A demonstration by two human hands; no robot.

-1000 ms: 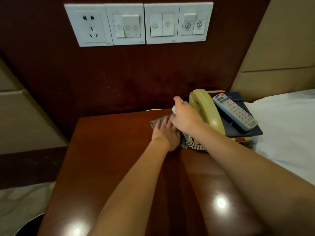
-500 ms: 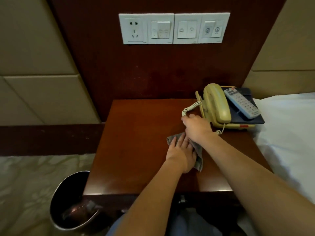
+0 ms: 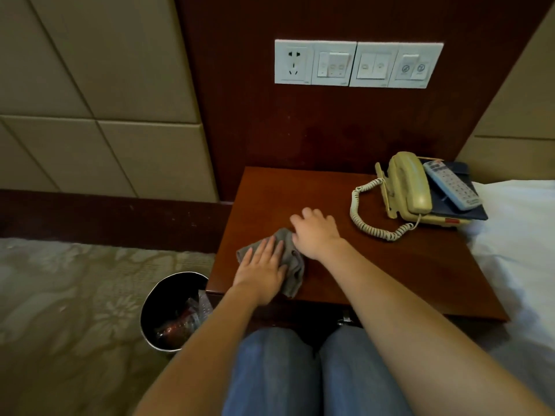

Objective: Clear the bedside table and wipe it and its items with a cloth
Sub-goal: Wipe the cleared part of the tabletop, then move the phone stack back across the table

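On the far left, one round dark waste bin (image 3: 174, 310) stands on the patterned carpet (image 3: 75, 295), just beside the front left corner of the one bedside table (image 3: 390, 265). Crumpled clear wrapping lies inside the bin.

Two bare hands are over the table's left half. The left hand (image 3: 264, 265) lies flat on the single grey cloth (image 3: 289, 250), fingers straight and close together, pressing it against the wood near the front edge. The cloth is bunched, and one fold of it reaches the table's front rim. The right hand (image 3: 315, 232) sits just beyond, palm down with fingers loosely bent and gripping nothing. Its thumb side touches the cloth's far edge.

Above, on the dark wood wall, four white plates (image 3: 357, 63) sit in a row: one socket, then three switch plates.

Further right, one coiled cord (image 3: 366, 217) loops across the tabletop to one cream telephone (image 3: 408, 187) at the back right corner, its handset in the cradle. One grey remote (image 3: 450, 184) lies slanted on one dark folder (image 3: 471, 210), which rests on the telephone's right side. White bedding (image 3: 516, 235) borders the table on the right.

At the bottom, two knees (image 3: 315, 373) in blue jeans show between the forearms.
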